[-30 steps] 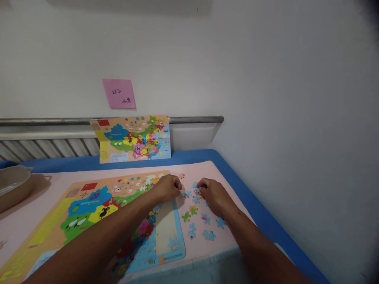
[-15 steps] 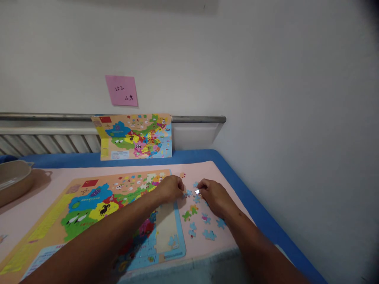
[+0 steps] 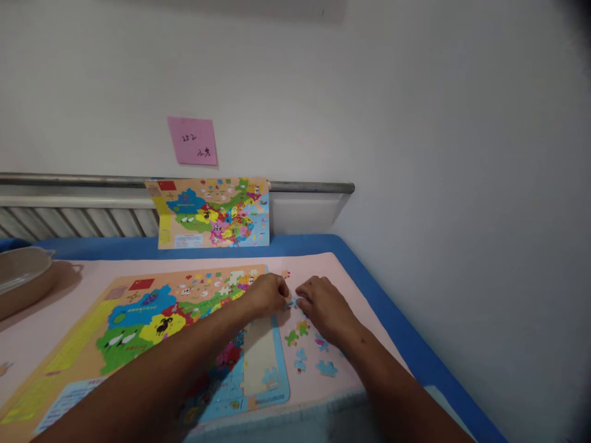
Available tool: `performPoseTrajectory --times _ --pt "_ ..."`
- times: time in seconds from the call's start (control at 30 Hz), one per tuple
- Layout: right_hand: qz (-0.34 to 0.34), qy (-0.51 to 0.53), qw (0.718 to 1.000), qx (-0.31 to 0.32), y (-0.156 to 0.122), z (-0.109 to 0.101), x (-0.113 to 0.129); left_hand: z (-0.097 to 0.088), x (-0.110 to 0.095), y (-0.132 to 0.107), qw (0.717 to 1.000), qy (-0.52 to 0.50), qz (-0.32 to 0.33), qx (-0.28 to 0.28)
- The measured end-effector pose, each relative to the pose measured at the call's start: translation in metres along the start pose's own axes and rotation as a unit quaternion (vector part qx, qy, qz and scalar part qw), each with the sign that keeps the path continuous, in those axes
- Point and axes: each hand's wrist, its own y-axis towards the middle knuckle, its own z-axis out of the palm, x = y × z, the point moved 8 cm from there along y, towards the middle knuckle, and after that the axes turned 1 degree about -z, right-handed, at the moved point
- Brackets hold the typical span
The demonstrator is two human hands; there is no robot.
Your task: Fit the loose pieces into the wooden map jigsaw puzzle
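A colourful map puzzle board (image 3: 138, 320) lies flat on a pink mat, partly filled, with a bare patch (image 3: 258, 357) near its lower right. My left hand (image 3: 268, 294) is curled at the board's right edge, fingertips pinched over a small piece I cannot make out. My right hand (image 3: 321, 304) rests beside it, fingers bent down onto loose puzzle pieces (image 3: 295, 337). The two hands nearly touch. More loose blue pieces (image 3: 325, 368) lie close to my right forearm.
A printed reference map (image 3: 212, 212) leans against the wall rail at the back. A pink sticky note (image 3: 192, 141) hangs above it. A beige dish (image 3: 23, 280) sits at the far left. The blue table edge (image 3: 401, 332) runs close along the right wall.
My right hand has slid left toward my left hand, covering pieces that showed between them. My left hand has stayed almost in place.
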Motion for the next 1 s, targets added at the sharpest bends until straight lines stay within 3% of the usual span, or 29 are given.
performPoseTrajectory --times 0.2,0.6,0.67,0.77,0.83,1.0 --pt "-0.021 0.019 0.999 -0.026 0.003 0.004 0.006 -0.004 -0.004 -0.004 1.0 -0.009 0.012 -0.008" --pt "0.025 0.133 0.99 -0.048 0.002 -0.001 0.002 -0.009 0.004 -0.01 0.996 -0.084 -0.026 -0.023" --pt "0.057 0.265 0.962 -0.047 0.001 0.002 -0.006 -0.011 0.005 -0.012 0.992 -0.116 -0.039 -0.03" --pt "0.101 0.506 0.856 -0.042 -0.003 0.011 -0.012 -0.016 0.006 -0.021 0.979 -0.188 -0.069 -0.037" --pt "0.114 0.579 0.807 -0.034 -0.006 0.012 -0.009 -0.021 0.002 -0.032 0.968 -0.233 -0.08 -0.042" --pt "0.126 0.632 0.765 0.002 -0.016 0.006 0.015 -0.042 -0.007 -0.072 0.949 -0.292 -0.089 -0.077"
